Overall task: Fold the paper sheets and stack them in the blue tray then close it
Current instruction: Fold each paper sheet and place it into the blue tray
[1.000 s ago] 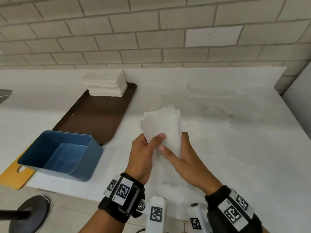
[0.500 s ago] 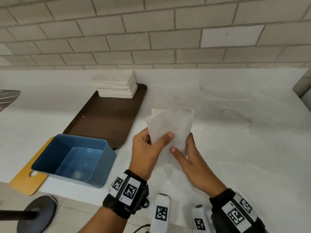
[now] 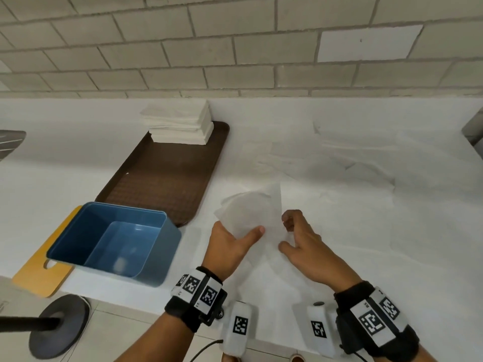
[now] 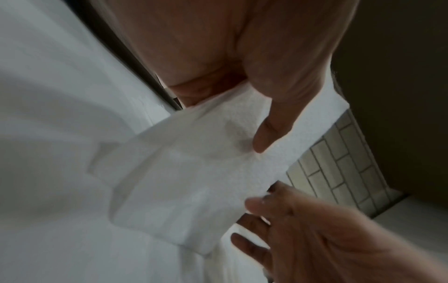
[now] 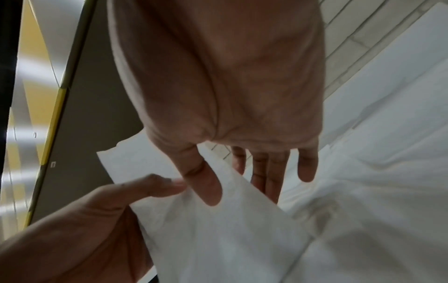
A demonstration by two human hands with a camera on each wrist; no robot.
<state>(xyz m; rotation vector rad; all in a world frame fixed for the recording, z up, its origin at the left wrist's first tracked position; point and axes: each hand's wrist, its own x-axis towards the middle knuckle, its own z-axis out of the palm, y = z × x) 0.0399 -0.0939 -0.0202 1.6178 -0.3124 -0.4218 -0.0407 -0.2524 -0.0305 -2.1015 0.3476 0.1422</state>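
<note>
A folded white paper sheet [image 3: 248,212] is held up above the counter; my left hand [image 3: 251,231] pinches its lower part, thumb in front and fingers behind. In the left wrist view the thumb presses on the paper sheet [image 4: 194,162]. My right hand [image 3: 286,233] is at the sheet's right edge with fingers [image 5: 271,172] nearly straight and loosely spread, the thumb just in front of the paper. The blue tray [image 3: 167,231] stands open and empty to the left of my hands, on a yellow board [image 3: 39,278].
A brown tray [image 3: 167,173] lies behind the blue one, with a stack of white paper [image 3: 180,124] at its far end. Loose crumpled sheets [image 3: 352,163] lie on the white counter at the right. A black stand base [image 3: 60,325] sits on the floor at lower left.
The sheet has tilted left and sunk lower in my left hand's pinch. My right hand has let go of it and drawn a little to the right, fingers loosened.
</note>
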